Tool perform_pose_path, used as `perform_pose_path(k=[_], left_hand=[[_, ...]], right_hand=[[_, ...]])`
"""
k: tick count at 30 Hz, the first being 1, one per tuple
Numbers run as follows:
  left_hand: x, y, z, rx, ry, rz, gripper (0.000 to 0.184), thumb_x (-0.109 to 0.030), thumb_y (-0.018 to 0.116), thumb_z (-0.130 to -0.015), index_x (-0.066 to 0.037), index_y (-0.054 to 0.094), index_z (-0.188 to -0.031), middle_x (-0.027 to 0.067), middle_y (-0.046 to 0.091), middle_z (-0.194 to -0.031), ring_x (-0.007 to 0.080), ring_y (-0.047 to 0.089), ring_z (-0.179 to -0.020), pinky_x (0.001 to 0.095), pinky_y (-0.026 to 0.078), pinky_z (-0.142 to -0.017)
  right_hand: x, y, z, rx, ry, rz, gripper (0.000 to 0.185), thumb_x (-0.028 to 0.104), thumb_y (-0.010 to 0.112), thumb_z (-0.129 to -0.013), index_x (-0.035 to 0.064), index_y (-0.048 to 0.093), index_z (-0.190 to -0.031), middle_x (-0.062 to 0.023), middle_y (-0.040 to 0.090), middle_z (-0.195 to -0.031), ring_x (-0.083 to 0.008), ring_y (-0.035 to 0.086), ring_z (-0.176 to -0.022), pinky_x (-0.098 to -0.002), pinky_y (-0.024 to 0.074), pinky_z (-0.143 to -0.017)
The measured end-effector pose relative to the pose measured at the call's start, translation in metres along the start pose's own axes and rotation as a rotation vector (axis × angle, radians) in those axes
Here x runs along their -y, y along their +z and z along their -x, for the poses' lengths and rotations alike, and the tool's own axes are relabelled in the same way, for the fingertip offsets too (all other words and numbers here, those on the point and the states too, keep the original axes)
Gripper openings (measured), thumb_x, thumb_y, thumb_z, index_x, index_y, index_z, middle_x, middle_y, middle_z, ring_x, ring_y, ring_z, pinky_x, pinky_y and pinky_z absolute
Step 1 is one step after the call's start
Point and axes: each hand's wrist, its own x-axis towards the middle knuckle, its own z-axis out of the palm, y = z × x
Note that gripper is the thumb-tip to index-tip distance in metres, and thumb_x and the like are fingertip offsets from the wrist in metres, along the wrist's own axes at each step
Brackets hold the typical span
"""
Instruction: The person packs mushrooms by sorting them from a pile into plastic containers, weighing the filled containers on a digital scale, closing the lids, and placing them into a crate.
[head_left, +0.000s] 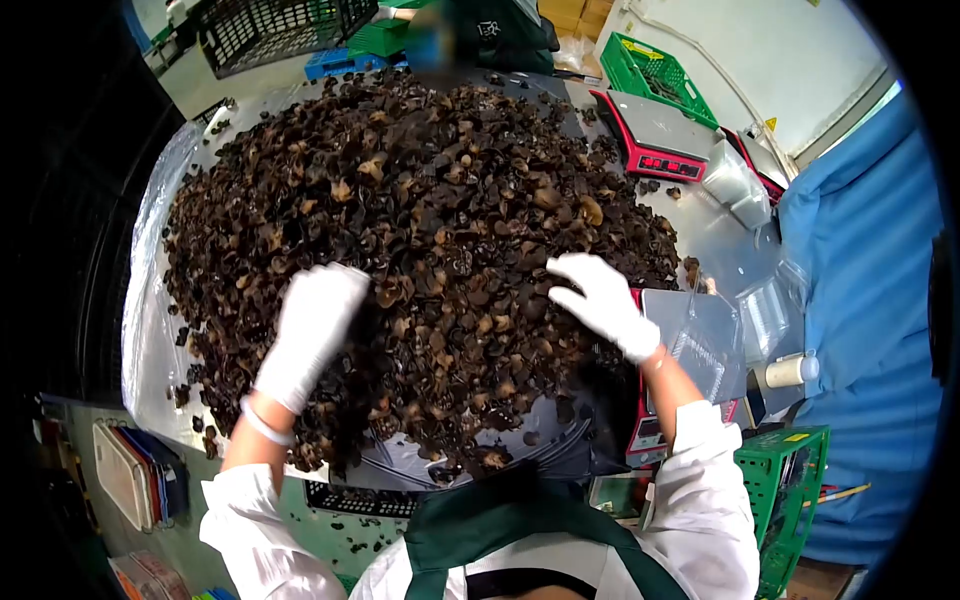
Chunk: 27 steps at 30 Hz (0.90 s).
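wearer's gloved hands: 2 | dark mushroom heap: 1, pieces too many to count | red scales: 3, one partly hidden | green crates: at least 3 | black crate at top edge: 1 | blue curtain: 1 | clear boxes: stacked, count unclear

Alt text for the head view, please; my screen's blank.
A person's white-gloved left hand and right hand are over a large heap of dark brown mushrooms, apparently wood ears, on a metal table. Red-trimmed scales stand along the right side, and another person in dark clothing is at the far edge.
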Motion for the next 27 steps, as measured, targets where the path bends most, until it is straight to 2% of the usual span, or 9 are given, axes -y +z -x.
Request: perform_pose_path(k=[2,5,6,9,13,15,18,21,27], left_hand=[[-0.041,0.039,0.02,-0.287,0.391,0.128,0.029,-0.013,0.057,-0.083,-0.013,0.059,-0.112,0.0041,0.059,-0.083,0.021,0.059,-0.08,0.0354,0.048,-0.068],[-0.072,0.063,0.023,-0.384,0.132,0.338,0.027,-0.024,0.065,-0.083,-0.013,0.062,-0.107,0.0052,0.06,-0.081,0.0226,0.059,-0.076,0.0343,0.047,-0.064],[-0.082,0.063,0.029,-0.512,0.035,0.503,0.029,-0.02,0.066,-0.082,-0.012,0.063,-0.11,0.0064,0.059,-0.08,0.0242,0.058,-0.074,0.034,0.047,-0.064],[-0.116,0.075,0.064,-0.685,-0.21,0.765,0.031,-0.011,0.067,-0.082,-0.009,0.064,-0.113,0.0075,0.06,-0.079,0.025,0.06,-0.069,0.0313,0.049,-0.064],[-0.154,0.107,0.125,-0.591,-0.387,0.983,0.022,-0.01,0.068,-0.081,-0.007,0.067,-0.103,0.0106,0.064,-0.084,0.0264,0.063,-0.076,0.0319,0.05,-0.069],[-0.169,0.121,0.153,-0.5,-0.395,0.994,0.018,-0.011,0.07,-0.08,-0.006,0.067,-0.097,0.0103,0.065,-0.085,0.0265,0.063,-0.077,0.0323,0.051,-0.071],[-0.196,0.126,0.167,-0.499,-0.151,0.903,0.02,-0.021,0.071,-0.078,-0.008,0.067,-0.091,0.0079,0.062,-0.078,0.0246,0.061,-0.072,0.0342,0.05,-0.065],[-0.224,0.113,0.152,-0.372,0.122,0.819,0.035,-0.026,0.068,-0.078,-0.01,0.062,-0.108,0.0067,0.058,-0.087,0.0228,0.058,-0.077,0.0344,0.048,-0.065],[-0.242,0.124,0.142,-0.242,0.123,0.828,0.024,-0.019,0.065,-0.08,-0.01,0.062,-0.102,0.0067,0.058,-0.086,0.0238,0.058,-0.074,0.0349,0.048,-0.064]], right_hand=[[0.024,0.012,0.029,0.101,-0.037,-0.124,0.039,0.038,0.063,-0.085,0.0131,0.063,-0.114,-0.0103,0.061,-0.115,-0.0307,0.057,-0.105,-0.0373,0.0485,-0.088],[0.047,0.052,0.064,0.162,-0.132,-0.074,0.055,0.041,0.062,-0.084,0.0186,0.051,-0.133,-0.0144,0.048,-0.135,-0.0337,0.047,-0.122,-0.0415,0.0413,-0.098],[0.051,0.065,0.075,0.212,-0.113,-0.037,0.067,0.042,0.063,-0.082,0.0243,0.04,-0.142,-0.0158,0.032,-0.147,-0.038,0.034,-0.132,-0.0475,0.035,-0.103],[0.059,0.089,0.116,0.295,-0.091,0.093,0.068,0.04,0.064,-0.081,0.0267,0.038,-0.142,-0.0141,0.025,-0.151,-0.0394,0.026,-0.137,-0.0548,0.0303,-0.104],[0.05,0.083,0.177,0.215,-0.088,0.103,0.047,0.027,0.066,-0.08,0.0216,0.057,-0.126,-0.0113,0.049,-0.133,-0.0353,0.038,-0.129,-0.0496,0.0331,-0.103],[0.044,0.074,0.193,0.183,-0.059,0.062,0.04,0.018,0.069,-0.076,0.0182,0.063,-0.115,-0.0123,0.05,-0.131,-0.0366,0.041,-0.127,-0.048,0.039,-0.098],[0.05,0.067,0.204,0.141,-0.004,0.018,0.034,0.014,0.072,-0.074,0.0145,0.066,-0.107,-0.0109,0.055,-0.124,-0.034,0.047,-0.121,-0.043,0.0448,-0.093],[0.065,0.072,0.201,-0.014,0.026,-0.206,0.022,0.013,0.071,-0.076,0.0103,0.068,-0.097,-0.0055,0.065,-0.101,-0.025,0.061,-0.098,-0.0339,0.0507,-0.083],[0.081,0.083,0.214,0.124,-0.036,-0.282,0.026,0.019,0.071,-0.076,0.0087,0.066,-0.1,-0.0061,0.064,-0.095,-0.024,0.061,-0.089,-0.0337,0.0515,-0.076]])
